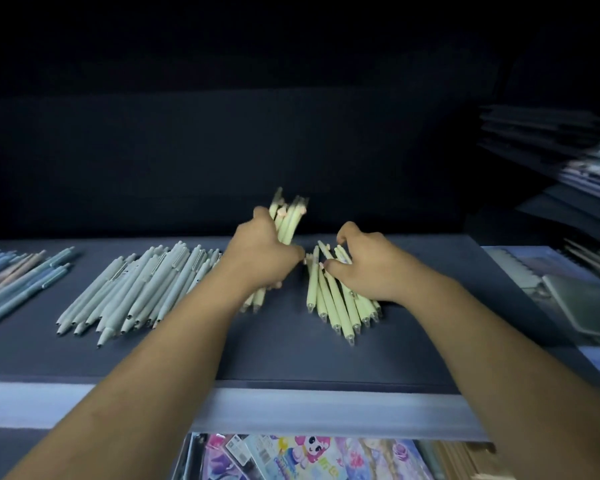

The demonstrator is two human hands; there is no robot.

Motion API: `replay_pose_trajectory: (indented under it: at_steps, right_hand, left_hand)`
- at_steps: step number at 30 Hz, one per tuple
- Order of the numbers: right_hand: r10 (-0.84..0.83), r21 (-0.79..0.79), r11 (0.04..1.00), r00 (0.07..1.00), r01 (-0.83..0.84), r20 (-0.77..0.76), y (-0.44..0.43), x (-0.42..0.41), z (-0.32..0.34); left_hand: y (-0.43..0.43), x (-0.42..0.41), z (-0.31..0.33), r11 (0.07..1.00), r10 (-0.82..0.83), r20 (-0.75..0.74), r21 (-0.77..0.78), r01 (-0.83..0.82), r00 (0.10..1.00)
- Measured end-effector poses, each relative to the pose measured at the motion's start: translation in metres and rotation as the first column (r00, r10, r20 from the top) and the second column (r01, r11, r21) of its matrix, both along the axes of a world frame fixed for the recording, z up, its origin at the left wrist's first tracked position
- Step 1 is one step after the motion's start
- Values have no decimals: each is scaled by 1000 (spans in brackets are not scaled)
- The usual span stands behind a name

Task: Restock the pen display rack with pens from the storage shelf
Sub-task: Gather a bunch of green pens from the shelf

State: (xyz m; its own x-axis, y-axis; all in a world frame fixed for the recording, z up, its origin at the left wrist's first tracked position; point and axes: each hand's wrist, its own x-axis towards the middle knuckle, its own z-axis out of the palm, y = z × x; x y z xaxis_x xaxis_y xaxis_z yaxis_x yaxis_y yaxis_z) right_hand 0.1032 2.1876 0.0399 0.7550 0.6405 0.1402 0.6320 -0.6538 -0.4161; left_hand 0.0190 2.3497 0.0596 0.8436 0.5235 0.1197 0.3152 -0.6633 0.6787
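Head view: gathering stock is the step in hand. The left hand (264, 252) is clenched round a bundle of yellow pens (287, 220), raised just left of the loose yellow pens (340, 308) lying on the storage shelf (291, 362). The right hand (369, 268) curls over those, pinching a few. Next, probably, it feeds them into the bundle. Grey-green pens (142, 289) lie farther left and notebooks (568, 299) to the right. A strip of dark shelf separates the pile from the front lip, giving room to draw back.
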Motion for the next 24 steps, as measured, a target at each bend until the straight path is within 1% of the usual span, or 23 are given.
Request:
replay_pose_trajectory:
  at_steps: [2,3,4,7,15,21,23,24]
  right_hand:
    - [3,-3,1000,1000,-3,-7,1,1,-1]
    - [2,2,1000,1000,-2,-11,0,2,-1]
    - [-2,7,1000,1000,2,-13,0,3,-2]
    - [-13,20,1000,1000,13,-21,0,6,-4]
    - [-23,29,999,999,24,-41,1,11,-7]
    - [6,50,999,1000,-6,4,1,15,-10]
    - [7,61,998,1000,-7,3,0,15,-9]
    - [-1,67,998,1000,1,6,0,15,-9]
  left_hand:
    - [1,1,0,970,-31,29,-240,37,999]
    - [0,3,-1,958,-54,16,-282,57,998]
    - [-2,5,-3,962,-76,-20,-266,68,997]
    - [-7,8,-5,987,-104,-128,-134,87,986]
    - [-8,0,-1,989,-122,-265,48,139,957]
    - [-11,5,-5,978,-90,-232,162,130,968]
    - [-7,7,-6,981,-66,-173,168,95,983]
    - [-4,7,-6,986,-47,-103,157,63,994]
